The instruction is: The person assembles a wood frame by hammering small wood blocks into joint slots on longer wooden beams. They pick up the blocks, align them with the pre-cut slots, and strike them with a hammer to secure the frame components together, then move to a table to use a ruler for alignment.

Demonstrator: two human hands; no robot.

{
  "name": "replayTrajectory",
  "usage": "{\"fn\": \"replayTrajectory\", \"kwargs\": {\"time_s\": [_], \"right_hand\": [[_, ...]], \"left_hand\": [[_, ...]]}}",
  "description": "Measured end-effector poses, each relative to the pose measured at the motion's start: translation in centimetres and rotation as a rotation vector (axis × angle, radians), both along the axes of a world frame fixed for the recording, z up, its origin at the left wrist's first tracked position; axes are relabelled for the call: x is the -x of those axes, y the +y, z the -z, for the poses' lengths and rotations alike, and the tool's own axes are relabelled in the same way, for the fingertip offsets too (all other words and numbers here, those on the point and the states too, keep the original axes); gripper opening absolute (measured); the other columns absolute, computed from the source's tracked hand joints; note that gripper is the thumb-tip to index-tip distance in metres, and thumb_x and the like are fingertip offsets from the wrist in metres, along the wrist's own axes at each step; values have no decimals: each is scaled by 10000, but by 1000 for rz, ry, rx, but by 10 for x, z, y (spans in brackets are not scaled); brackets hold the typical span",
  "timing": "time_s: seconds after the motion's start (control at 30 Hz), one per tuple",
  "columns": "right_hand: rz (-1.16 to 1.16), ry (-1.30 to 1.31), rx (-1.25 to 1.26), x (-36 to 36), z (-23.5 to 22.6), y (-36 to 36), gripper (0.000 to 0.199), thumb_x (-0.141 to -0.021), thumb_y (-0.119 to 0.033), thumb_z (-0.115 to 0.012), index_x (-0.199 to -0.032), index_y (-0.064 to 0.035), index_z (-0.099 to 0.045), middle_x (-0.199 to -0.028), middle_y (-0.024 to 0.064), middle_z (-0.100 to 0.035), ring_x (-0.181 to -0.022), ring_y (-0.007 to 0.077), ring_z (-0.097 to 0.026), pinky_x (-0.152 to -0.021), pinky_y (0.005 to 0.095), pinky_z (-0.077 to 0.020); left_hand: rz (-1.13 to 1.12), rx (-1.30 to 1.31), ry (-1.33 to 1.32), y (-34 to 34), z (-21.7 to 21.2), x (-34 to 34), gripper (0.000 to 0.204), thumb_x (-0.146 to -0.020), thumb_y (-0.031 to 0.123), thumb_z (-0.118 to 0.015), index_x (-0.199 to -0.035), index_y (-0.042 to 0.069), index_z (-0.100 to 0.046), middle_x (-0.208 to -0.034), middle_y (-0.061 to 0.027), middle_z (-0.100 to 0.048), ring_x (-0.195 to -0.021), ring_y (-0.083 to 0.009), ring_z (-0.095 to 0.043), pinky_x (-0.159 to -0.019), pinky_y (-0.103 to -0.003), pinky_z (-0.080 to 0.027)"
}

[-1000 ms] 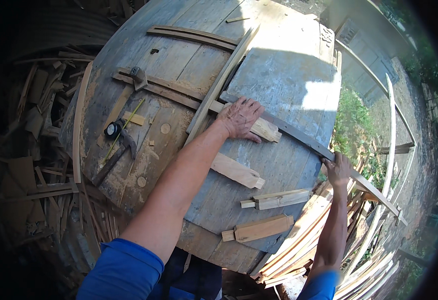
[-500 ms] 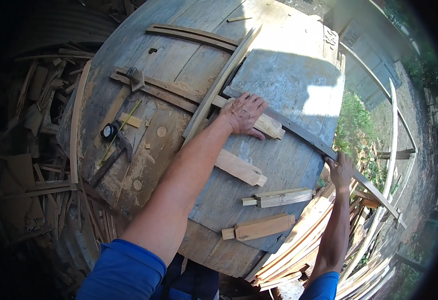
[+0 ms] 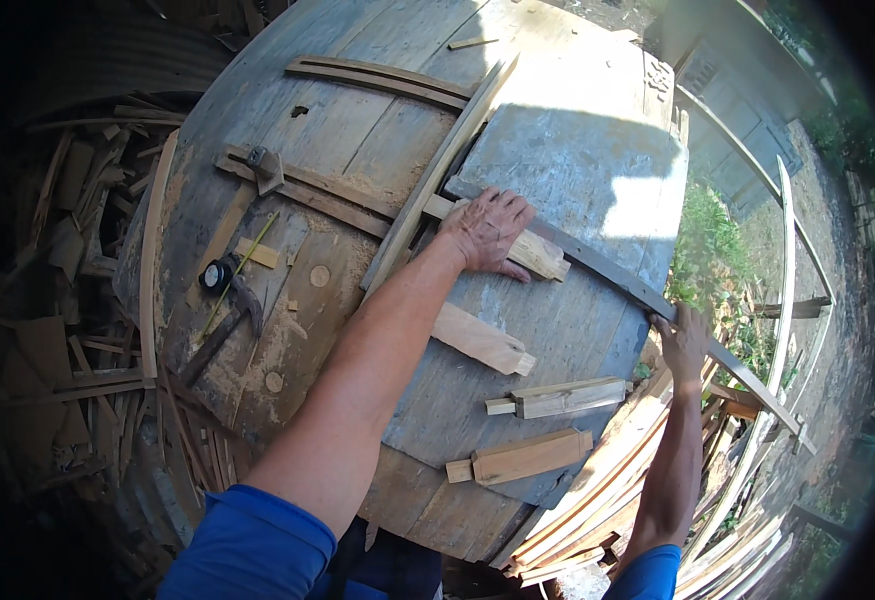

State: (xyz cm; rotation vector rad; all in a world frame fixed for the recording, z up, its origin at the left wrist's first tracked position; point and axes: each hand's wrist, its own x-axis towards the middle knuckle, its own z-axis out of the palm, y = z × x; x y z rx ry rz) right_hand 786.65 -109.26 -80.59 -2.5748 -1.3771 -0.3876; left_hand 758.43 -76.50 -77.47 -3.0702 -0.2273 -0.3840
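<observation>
My left hand [image 3: 490,228] presses down on a pale wooden block [image 3: 536,254] with a stepped end, its thumb along the near side and its fingers over the top. Beside the block runs a long, dark grey straight bar [image 3: 613,281], slanting off the table's right edge. Near that edge my right hand [image 3: 680,338] is closed around the bar. Closer to me lie three more cut blocks: a pale one [image 3: 480,340] partly behind my left forearm, a greyish one with a tenon [image 3: 570,398] and a light brown one with a tenon [image 3: 530,456].
The plank table [image 3: 358,130] carries a long wooden rail [image 3: 443,170], grooved strips [image 3: 378,82], a hammer [image 3: 220,335], a tape measure [image 3: 220,272] and sawdust. Scrap wood [image 3: 68,250] is heaped at left. Long strips [image 3: 598,500] lie beyond the right edge.
The view has shifted very slightly. Both hands, the bar and the blocks keep the same places relative to each other.
</observation>
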Motion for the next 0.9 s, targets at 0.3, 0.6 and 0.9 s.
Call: {"fn": "replayTrajectory", "kwargs": {"time_s": [0.3, 0.6, 0.9], "right_hand": [[12, 21, 28, -8, 0, 11, 553, -856, -568, -685, -1121, -90, -598, -1011, 115, -624, -1011, 340, -583, -918, 471, -408], [35, 26, 38, -18, 6, 23, 567, -850, -585, -680, -1130, -97, -611, -1030, 113, -630, -1033, 334, -585, -944, 467, -402], [42, -21, 7, -19, 2, 25, 613, -836, -622, -672, -1146, -96, -622, -1022, 109, -635, -1032, 317, -589, -957, 465, -401]], "left_hand": [[-5, 8, 36, 9, -2, -6, 1041, -699, 845, -601, -1293, -6, -509, -1238, -161, -545, -1216, -310, -493, -1109, -437, -330], [-19, 15, 54, 20, -5, -14, 1046, -698, 839, -610, -1303, -8, -510, -1247, -162, -543, -1230, -320, -490, -1114, -437, -337], [-8, 25, 35, 25, 1, -20, 1052, -687, 828, -633, -1301, -17, -509, -1261, -176, -541, -1246, -342, -487, -1126, -452, -335]]}}
